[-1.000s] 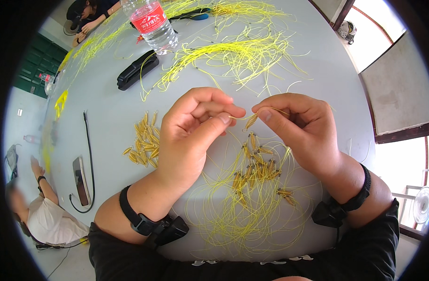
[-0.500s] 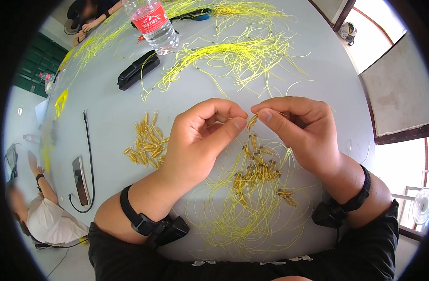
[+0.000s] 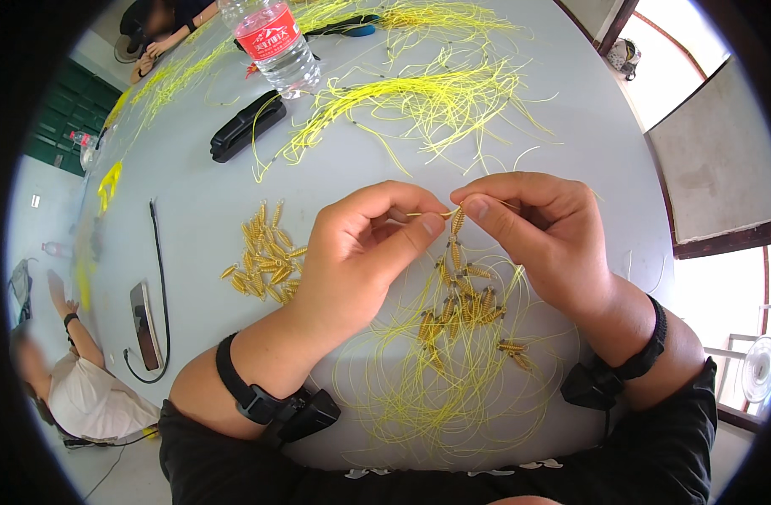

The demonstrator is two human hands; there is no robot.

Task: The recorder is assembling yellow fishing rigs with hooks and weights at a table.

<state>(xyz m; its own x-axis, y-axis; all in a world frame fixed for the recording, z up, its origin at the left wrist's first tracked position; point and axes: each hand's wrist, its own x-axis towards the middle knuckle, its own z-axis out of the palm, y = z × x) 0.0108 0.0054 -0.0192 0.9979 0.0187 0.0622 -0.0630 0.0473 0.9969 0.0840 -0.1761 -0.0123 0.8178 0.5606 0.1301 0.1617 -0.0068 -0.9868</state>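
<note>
Fingertips almost meeting, my left hand (image 3: 364,240) and my right hand (image 3: 541,231) are raised over the middle of the table. The left thumb and forefinger pinch a thin yellow line (image 3: 417,214). My right thumb and forefinger close on the line just by the upper end of a small gold coil spring (image 3: 458,222), which hangs down below the fingertips. Beneath the hands lies a heap of gold springs (image 3: 465,307) with dark ends, among loops of yellow line (image 3: 440,396). Left of my left hand is another pile of gold springs (image 3: 266,252), with no line seen on them.
A water bottle (image 3: 276,46) stands behind a black stapler-like tool (image 3: 248,126). Bundles of yellow line (image 3: 427,97) spread across the far side. A phone (image 3: 145,324) and black cable (image 3: 160,278) lie at left. Two other people (image 3: 99,383) sit at the table's left and far sides.
The gold spring has swung from a slant to hanging almost straight down. More yellow line shows between my fingertips, and my left hand has shifted slightly right.
</note>
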